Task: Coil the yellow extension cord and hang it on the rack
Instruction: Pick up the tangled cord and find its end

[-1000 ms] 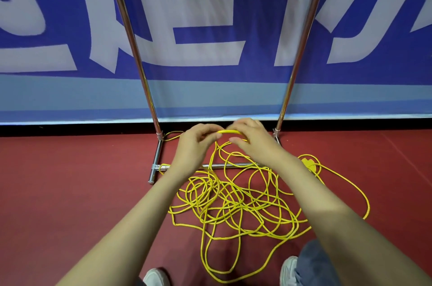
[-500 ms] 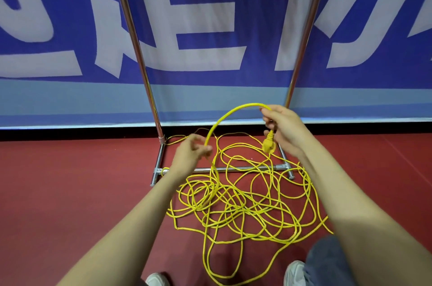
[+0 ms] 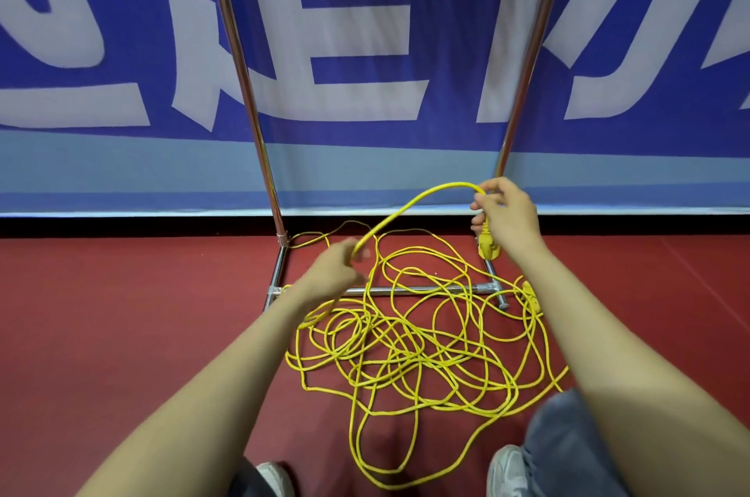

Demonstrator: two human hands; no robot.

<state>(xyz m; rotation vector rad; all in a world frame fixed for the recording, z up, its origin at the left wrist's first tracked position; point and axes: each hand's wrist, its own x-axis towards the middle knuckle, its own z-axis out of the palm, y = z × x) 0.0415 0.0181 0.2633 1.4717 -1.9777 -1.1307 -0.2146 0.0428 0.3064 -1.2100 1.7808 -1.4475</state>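
The yellow extension cord (image 3: pixel 410 338) lies in a loose tangle on the red floor, spread across the base of the metal rack (image 3: pixel 243 90). My right hand (image 3: pixel 505 214) grips the cord just above its yellow plug (image 3: pixel 485 249), which hangs below my fingers. From there an arc of cord runs down and left to my left hand (image 3: pixel 335 273), which is blurred and has its fingers curled round the cord. The cord's socket end (image 3: pixel 529 293) lies on the floor by the rack's right foot.
The rack's two chrome uprights rise in front of a blue and white banner (image 3: pixel 365 50). Its low crossbar (image 3: pixel 406 289) lies under the cord. My shoes (image 3: pixel 507 472) and a jeans leg are at the bottom edge. Red floor extends left and right.
My hands have moved apart, drawing an arc of cord between them. My right hand rose to the right with the plug end. My left hand slid slightly down along the cord.
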